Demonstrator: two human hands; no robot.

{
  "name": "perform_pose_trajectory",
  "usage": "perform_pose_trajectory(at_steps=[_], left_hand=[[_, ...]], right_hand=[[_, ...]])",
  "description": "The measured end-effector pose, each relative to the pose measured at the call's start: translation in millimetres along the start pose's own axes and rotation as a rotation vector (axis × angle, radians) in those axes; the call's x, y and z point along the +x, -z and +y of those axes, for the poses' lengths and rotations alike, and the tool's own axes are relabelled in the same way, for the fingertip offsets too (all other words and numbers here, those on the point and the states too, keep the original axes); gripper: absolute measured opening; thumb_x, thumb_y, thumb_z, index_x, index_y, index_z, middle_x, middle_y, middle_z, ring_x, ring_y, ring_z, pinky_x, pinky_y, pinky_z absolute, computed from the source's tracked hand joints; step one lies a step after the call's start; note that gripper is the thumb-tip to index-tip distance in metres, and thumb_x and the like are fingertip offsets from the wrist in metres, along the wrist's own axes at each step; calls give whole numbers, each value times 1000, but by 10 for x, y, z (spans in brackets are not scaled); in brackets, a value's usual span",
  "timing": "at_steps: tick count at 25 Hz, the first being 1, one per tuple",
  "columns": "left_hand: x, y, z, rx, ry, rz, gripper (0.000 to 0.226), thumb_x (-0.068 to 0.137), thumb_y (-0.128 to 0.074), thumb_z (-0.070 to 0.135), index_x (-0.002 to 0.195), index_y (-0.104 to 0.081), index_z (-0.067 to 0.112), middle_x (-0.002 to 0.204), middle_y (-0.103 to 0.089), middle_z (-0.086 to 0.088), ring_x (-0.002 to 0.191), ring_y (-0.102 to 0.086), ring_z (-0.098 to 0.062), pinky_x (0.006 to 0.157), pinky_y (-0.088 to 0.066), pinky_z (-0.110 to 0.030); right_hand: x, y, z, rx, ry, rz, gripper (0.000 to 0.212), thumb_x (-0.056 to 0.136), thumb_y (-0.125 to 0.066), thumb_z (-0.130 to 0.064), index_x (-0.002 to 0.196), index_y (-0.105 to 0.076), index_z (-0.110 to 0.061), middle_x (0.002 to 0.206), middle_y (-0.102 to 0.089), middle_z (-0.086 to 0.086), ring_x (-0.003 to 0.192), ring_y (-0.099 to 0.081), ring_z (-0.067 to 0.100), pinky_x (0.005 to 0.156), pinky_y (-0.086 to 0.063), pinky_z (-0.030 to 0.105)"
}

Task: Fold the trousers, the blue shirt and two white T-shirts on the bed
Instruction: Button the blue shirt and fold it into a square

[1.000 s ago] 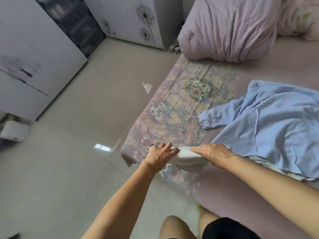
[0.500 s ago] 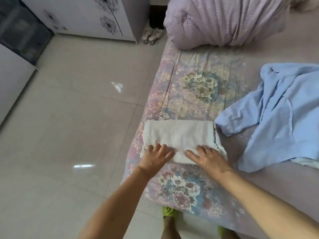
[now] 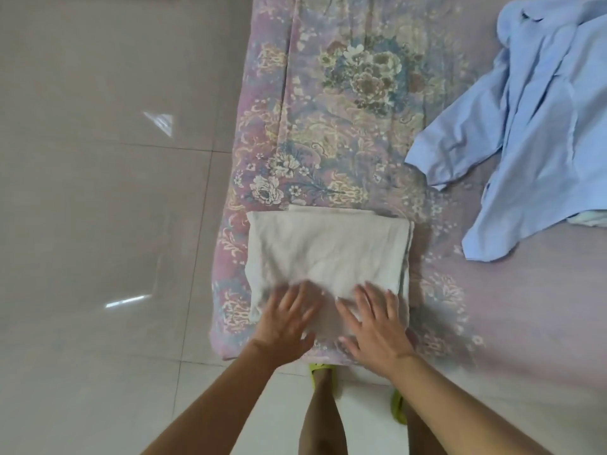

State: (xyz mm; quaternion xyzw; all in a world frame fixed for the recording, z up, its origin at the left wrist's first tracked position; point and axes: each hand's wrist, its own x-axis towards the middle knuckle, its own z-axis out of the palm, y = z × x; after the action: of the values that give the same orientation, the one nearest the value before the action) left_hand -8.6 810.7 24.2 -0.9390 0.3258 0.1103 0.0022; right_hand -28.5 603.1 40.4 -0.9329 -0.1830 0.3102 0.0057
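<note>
white t-shirt (image 3: 325, 247): folded into a flat rectangle and laid at the near left corner of the bed, its long side running across the view; a second layer edge is seen peeking out along its far side.
left hand (image 3: 287, 318): laid flat on the near edge of the white t-shirt, fingers spread and straight; nothing is gripped, the cloth is only pressed. the fingers are motion-blurred, so the exact contact is hard to judge.
right hand (image 3: 374, 323): laid palm down on the near right part of the white t-shirt, fingers straight and slightly apart; nothing is held in it.
blue shirt (image 3: 532, 133): left unfolded and rumpled on the right side of the bed, well apart from the white t-shirt, one sleeve stretched towards the middle.
pale cloth (image 3: 588, 219): a small piece is seen under the near edge of the blue shirt; what it is cannot be told.
bed (image 3: 345, 126): covered with a floral sheet, its left edge beside the tiled floor (image 3: 98, 192).
green slippers (image 3: 320, 369): seen on the floor below the bed's near edge, between the forearms.
</note>
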Motion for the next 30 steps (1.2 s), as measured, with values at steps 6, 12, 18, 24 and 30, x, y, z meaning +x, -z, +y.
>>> perform_pose_trajectory(at_steps=[6, 12, 18, 24, 30], left_hand=[[699, 148, -194, 9, 201, -393, 93, 81, -39, 71, 145, 16, 32, 151, 29, -6, 137, 33, -30, 105, 19, -61], [704, 658, 349, -39, 107, -290, 77, 54, -79, 53, 116, -67, 8, 122, -61, -22, 107, -63, -35, 81, -51, -55], [2150, 1416, 1652, -98, -165, -162, 59, 74, -34, 43, 100, -74, 8, 98, -71, -15, 89, -66, -29, 74, -55, -41], [3695, 1583, 2987, -108, -116, -244, 61, 74, -35, 46, 116, -64, 11, 111, -67, -17, 101, -66, -30, 98, -35, -49], [5290, 1533, 3756, -215, 86, -72, 60, 79, -40, 49, 127, -45, 14, 126, -59, -18, 117, -56, -32, 100, -28, -49]], right_hand=[[417, 324, 386, 189, -193, -186, 86, 90, -50, -47, 146, 16, -38, 151, 34, 5, 140, 27, 32, 115, 6, 53], [-450, 831, 974, 320, -187, -160, 65, 96, -43, -31, 151, -9, -23, 159, -1, 5, 146, -3, 22, 118, -11, 38], [-1625, 1010, 2799, 326, -382, -101, 59, 97, -40, -29, 150, -18, -18, 157, -16, 7, 144, -16, 20, 115, -20, 31], [-2010, 866, 4771, 250, -386, -41, 60, 96, -41, -30, 150, -16, -18, 158, -6, 7, 145, -11, 22, 115, -19, 33], [-1440, 935, 6606, 173, -211, 20, 59, 101, -33, -28, 152, -4, -20, 159, 10, 6, 146, 7, 20, 118, -4, 36]])
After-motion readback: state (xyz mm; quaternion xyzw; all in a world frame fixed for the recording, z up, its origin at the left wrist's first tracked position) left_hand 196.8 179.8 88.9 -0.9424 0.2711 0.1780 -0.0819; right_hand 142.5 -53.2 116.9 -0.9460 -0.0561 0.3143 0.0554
